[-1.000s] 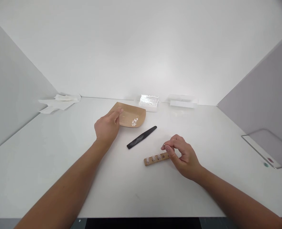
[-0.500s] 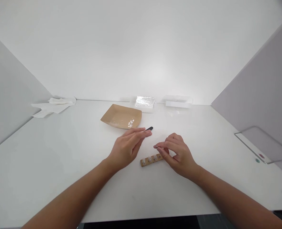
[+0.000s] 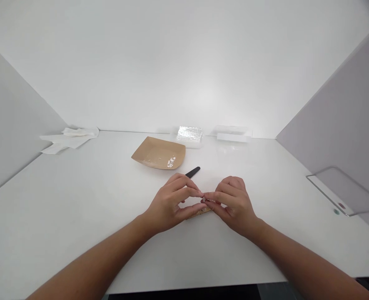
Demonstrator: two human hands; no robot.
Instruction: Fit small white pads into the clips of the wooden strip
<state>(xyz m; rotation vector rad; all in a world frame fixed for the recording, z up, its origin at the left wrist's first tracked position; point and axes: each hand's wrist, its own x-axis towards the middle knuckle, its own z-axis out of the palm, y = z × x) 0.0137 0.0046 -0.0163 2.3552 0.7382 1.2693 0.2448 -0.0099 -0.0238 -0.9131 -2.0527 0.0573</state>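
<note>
Right hand (image 3: 233, 203): thumb and index pinched together on a tiny piece (image 3: 203, 199), too small to identify. Left hand (image 3: 172, 204): fingertips meet it from the other side; can't tell if they clamp it too. The piece sits just above the brown strip (image 3: 197, 214), mostly hidden under your hands on the tabletop (image 3: 203, 254). Pinch lightly, edges only; brace both hands' fingertips against each other for steadiness; don't knock the strip or the black file (image 3: 193, 172) just behind.
</note>
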